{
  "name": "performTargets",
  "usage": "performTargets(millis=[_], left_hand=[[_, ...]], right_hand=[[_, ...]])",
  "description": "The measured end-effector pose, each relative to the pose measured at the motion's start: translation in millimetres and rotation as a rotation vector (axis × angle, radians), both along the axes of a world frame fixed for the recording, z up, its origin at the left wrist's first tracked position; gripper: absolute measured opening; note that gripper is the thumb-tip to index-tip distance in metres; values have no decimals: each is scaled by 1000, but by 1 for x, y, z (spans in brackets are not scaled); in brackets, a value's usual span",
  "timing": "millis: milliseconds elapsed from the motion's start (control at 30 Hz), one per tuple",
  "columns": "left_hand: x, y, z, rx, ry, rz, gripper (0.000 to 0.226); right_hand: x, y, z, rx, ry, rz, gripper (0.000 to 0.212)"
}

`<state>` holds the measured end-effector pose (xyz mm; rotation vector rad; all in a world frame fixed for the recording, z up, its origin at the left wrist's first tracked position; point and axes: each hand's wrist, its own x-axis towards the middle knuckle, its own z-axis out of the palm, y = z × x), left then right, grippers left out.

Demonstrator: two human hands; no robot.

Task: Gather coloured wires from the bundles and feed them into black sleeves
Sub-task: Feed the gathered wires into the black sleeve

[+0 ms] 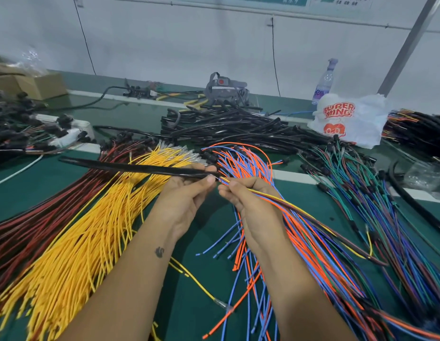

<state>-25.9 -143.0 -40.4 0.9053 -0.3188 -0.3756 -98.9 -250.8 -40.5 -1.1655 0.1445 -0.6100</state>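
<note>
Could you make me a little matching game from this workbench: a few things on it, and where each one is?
Things:
1. yellow wires
2. water bottle
3. cardboard box
4. black sleeve

Places:
A. far left, at the back
B. held in the left hand
C. back right, by the white bag
D. spread out left of the arms

Pairs: 1-D, 2-C, 3-A, 4-B

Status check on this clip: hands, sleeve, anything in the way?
Left hand pinches black sleeve at its mouth. Right hand grips gathered wires, tips at the sleeve opening. Loose orange and blue wires lie just behind; path not blocked.
</note>
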Motion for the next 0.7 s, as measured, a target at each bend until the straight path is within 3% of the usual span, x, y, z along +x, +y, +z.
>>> performTargets(millis=[200, 333, 467, 700], left_hand=[[2, 10, 4, 192, -118, -16, 24], [2, 11, 3, 261, -123, 5, 25], [-2, 9, 5, 175, -44, -77, 24], [-7, 5, 8, 38, -4, -91, 24]], right_hand=[[1, -4, 0, -105, 103, 12, 31], [5, -3, 10, 54, 168, 52, 25], [-2, -3, 4, 157, 10, 4, 65], [2, -5, 5, 55, 86, -105, 52]])
